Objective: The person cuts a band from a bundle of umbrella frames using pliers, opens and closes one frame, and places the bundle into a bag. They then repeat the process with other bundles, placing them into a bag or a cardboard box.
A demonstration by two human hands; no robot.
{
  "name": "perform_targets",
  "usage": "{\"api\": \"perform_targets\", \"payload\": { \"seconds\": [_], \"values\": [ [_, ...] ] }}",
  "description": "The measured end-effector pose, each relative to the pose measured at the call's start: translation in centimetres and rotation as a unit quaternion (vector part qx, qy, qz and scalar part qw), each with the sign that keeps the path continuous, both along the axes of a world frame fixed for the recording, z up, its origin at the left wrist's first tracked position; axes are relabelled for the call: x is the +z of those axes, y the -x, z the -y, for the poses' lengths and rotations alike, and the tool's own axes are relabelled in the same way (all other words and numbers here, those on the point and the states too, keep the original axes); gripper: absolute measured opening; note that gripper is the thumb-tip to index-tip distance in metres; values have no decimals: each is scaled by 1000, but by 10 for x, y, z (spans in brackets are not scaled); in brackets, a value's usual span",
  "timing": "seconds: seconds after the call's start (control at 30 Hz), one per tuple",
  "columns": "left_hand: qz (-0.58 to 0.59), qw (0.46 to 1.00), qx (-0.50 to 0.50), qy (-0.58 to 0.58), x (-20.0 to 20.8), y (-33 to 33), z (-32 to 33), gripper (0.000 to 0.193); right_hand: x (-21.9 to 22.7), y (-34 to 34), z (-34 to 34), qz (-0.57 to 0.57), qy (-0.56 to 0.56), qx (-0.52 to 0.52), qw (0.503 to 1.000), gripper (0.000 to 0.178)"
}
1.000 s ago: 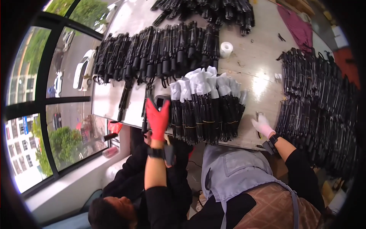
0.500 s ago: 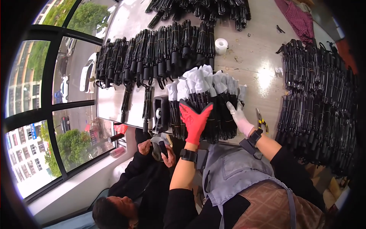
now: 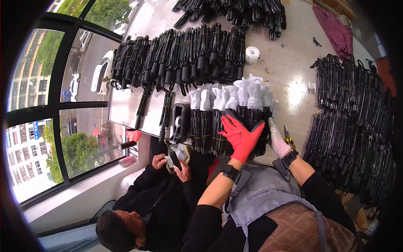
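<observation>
Assembly workshop: worktable (image 3: pixel 289 84) heaped with rows of black folded umbrellas (image 3: pixel 184 59), tape roll (image 3: pixel 252 54).

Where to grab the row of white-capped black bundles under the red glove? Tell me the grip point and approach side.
Judging by their pose, grip the white-capped black bundles at the bare black ends nearest the table edge, coming from the person's side. The left hand in the red glove and the right hand in the white glove already rest there; the white caps point away.

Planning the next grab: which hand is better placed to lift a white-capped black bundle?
Left: the red-gloved left hand lies spread on the white-capped black bundles; the white-gloved right hand only touches their edge.
</observation>
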State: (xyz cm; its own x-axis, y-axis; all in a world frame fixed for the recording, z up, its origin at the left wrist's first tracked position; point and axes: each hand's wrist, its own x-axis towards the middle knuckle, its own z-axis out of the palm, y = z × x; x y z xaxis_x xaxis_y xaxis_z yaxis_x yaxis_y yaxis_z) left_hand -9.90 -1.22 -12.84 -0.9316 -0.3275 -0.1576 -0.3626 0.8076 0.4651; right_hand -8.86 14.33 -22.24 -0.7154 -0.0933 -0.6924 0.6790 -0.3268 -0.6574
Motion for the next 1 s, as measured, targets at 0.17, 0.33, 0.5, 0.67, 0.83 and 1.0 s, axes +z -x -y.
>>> {"api": "perform_targets", "payload": {
  "seconds": [0.17,0.33,0.5,0.67,0.83,1.0],
  "values": [
    [11,999,-20,49,-20,0,-21,128,33,-4,2,52,-11,11,999,103],
    [-16,999,-47,19,-21,8,-36,122,32,1,-24,44,-5,7,999,109],
    [-64,990,-66,-107,-7,11,10,113,33,5,-11,-36,-200,67,977,113],
    [-97,976,-6,-194,-18,36,64,107,28,4,-21,-37,-165,34,985,119],
    [-44,989,-106,97,-58,30,72,106,50,18,-10,-49,-194,65,978,118],
    [-34,999,-25,-2,-53,21,12,110,20,14,-28,-81,-237,41,967,108]
  ]
}}
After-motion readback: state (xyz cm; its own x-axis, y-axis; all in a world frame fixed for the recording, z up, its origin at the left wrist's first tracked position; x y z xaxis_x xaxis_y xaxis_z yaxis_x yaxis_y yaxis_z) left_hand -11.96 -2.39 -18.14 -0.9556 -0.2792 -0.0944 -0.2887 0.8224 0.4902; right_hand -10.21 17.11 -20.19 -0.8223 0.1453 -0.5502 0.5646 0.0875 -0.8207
